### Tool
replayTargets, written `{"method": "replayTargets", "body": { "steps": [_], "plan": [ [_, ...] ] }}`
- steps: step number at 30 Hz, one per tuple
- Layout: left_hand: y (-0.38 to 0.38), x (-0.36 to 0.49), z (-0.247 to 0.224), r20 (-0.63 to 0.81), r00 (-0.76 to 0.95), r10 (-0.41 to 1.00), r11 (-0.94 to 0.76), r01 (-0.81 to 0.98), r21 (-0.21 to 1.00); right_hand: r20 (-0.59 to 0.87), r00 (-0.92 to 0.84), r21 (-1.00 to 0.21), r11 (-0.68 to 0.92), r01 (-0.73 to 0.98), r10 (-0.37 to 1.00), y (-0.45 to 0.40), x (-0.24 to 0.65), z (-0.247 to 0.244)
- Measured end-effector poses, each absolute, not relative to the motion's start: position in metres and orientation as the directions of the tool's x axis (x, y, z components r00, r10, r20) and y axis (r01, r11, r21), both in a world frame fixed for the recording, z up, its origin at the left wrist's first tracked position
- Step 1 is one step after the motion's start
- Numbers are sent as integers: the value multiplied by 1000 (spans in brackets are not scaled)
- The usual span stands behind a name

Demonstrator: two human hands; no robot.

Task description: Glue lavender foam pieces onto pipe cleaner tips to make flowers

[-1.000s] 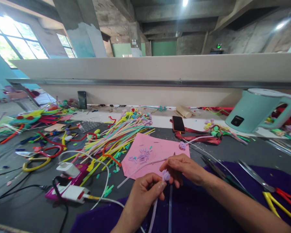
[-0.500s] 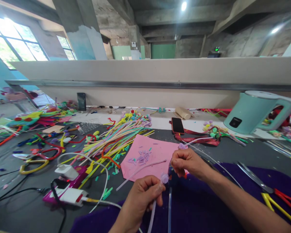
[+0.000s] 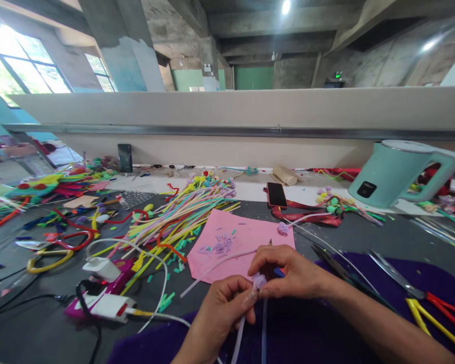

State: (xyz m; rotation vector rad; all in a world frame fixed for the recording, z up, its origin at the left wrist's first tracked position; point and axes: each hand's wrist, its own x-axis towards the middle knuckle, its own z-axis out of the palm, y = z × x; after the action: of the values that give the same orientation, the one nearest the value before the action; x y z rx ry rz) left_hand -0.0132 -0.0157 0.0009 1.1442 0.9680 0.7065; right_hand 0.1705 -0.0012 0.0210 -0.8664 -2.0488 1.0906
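Head view: hands (image 3: 256, 288) partly hide lilac flower (image 3: 259, 280).

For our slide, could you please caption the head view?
Both hands pinch a lilac flower beside pink paper.

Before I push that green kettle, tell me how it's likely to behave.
The kettle looks rigid and will probably slide rather than give. It stands upright on a broad, flat-looking base, so a low push seems unlikely to tip it. Its weight is uncertain, since the closed lid hides any water.
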Motion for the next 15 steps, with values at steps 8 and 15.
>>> {"method": "replayTargets", "body": {
  "steps": [8, 15],
  "plan": [
    [-16, -13, -1, -271, 414, 869, 288, 23, 957, 223, -565, -863, 430, 266, 795, 0, 170, 20],
    [-16, -13, 0, -274, 415, 868, 293, 20, 956, 197, -560, -868, 409, 283, 805, -1, 169, 20]
  ]
}}
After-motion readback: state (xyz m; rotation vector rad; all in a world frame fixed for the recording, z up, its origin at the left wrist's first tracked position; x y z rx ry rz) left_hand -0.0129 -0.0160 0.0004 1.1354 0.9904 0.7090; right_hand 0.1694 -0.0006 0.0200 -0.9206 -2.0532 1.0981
